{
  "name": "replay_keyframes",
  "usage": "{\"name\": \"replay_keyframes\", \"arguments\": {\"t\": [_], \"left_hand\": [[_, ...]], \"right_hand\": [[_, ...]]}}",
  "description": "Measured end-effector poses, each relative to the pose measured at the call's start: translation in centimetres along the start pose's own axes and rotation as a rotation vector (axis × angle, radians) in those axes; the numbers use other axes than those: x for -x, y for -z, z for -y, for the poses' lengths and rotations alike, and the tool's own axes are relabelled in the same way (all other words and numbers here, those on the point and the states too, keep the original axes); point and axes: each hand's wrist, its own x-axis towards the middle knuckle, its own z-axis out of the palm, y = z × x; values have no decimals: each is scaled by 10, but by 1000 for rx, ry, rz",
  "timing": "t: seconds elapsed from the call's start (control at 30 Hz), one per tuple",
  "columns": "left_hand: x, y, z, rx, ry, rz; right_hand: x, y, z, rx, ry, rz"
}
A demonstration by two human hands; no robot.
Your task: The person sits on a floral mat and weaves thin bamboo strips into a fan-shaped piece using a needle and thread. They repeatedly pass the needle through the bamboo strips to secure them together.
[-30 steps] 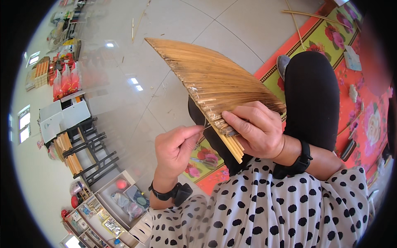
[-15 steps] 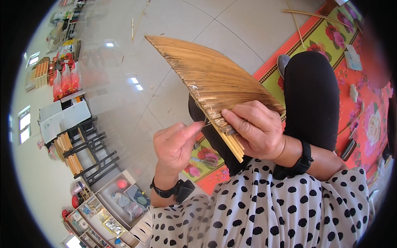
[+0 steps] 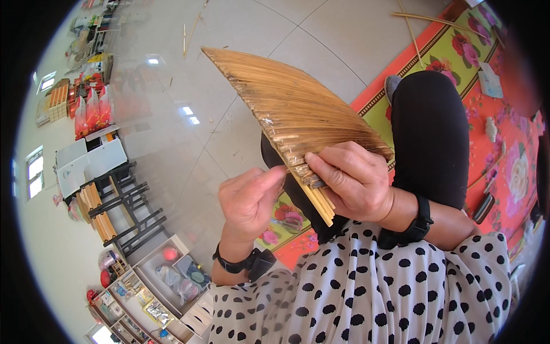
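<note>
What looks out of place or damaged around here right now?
Two loose sticks cross at upper right, partly over the tiled floor and partly over the flowered mat, looking stray. The fan-shaped stalk piece in your right hand has a rough, pale-flecked left edge; whether that's damage, I can't tell.

Ahead of the fingers of the right hand (image 3: 361,184) extends the stalk panel (image 3: 298,106). Just left is the left hand (image 3: 250,202).
</note>
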Motion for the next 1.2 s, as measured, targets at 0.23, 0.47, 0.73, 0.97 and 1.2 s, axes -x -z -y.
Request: {"name": "replay_keyframes", "arguments": {"t": [0.23, 0.47, 0.73, 0.97, 1.2], "left_hand": [[3, -1, 1, 9, 13, -6], [2, 2, -8, -41, 76, 35], [7, 6, -15, -15, 235, 76], [8, 6, -18, -111, 161, 43], [6, -1, -27, -67, 257, 29]], "right_hand": [[1, 1, 5, -11, -33, 27], [0, -4, 4, 15, 24, -2], [4, -5, 1, 24, 30, -24], [2, -5, 5, 44, 61, -6], [2, -4, 3, 37, 91, 19]]}}
